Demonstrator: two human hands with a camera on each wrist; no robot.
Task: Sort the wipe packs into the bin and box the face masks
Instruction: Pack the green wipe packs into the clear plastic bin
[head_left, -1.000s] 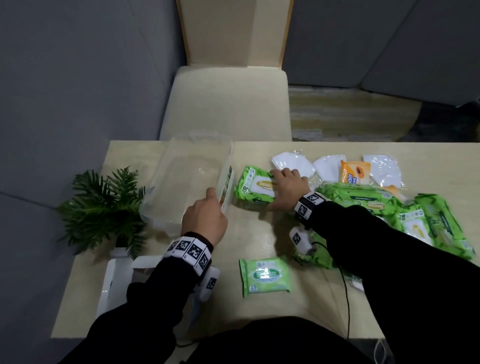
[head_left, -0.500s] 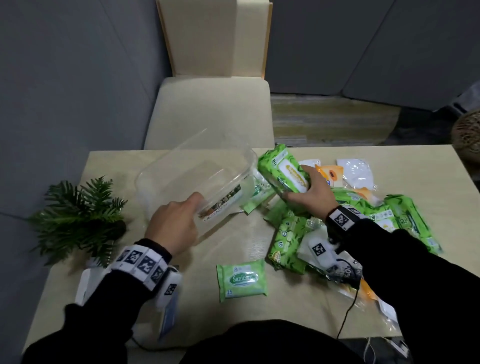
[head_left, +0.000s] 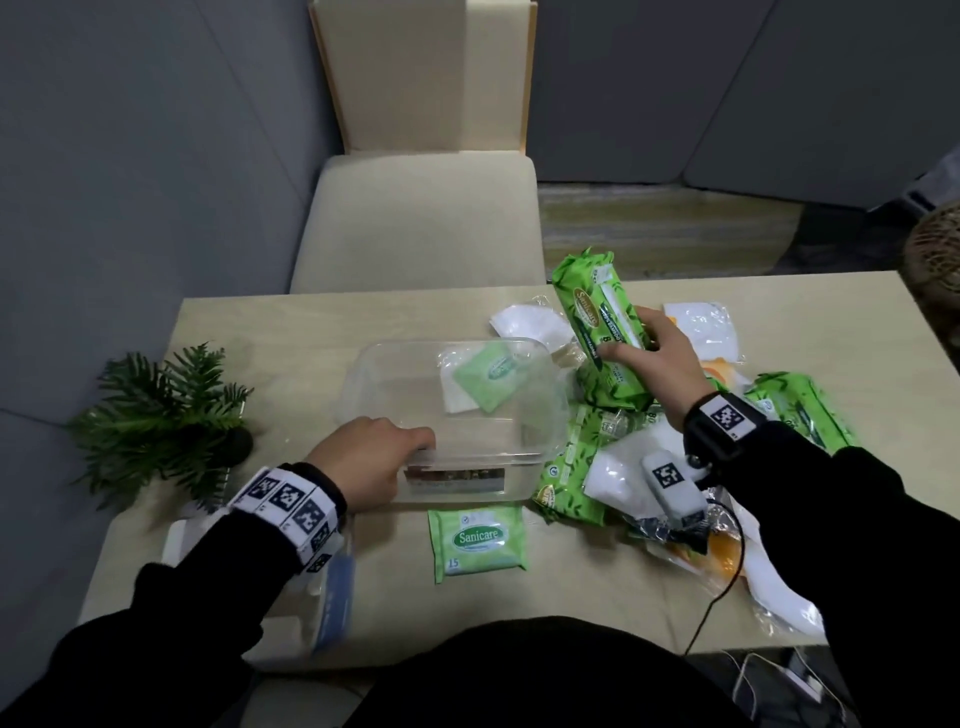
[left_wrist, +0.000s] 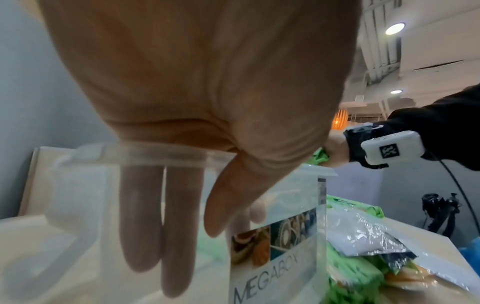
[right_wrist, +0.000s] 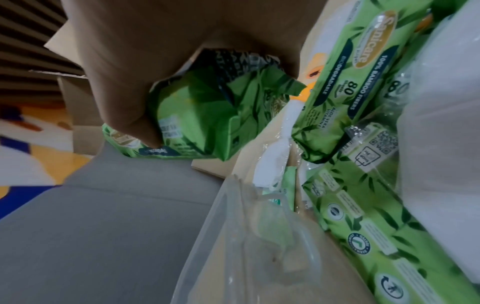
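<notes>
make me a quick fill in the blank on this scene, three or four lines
1. The left hand grips the near rim of the clear ____.
2. The right hand holds a green ____ pack above the table.
3. The small pack near the bin reads ____.
Missing: bin; wipe; Sanicare

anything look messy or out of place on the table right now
Yes. The wipe packs and bagged face masks lie jumbled in an overlapping heap right of the clear bin, some under the right forearm. One small Sanicare pack sits alone in front of the bin.
</notes>
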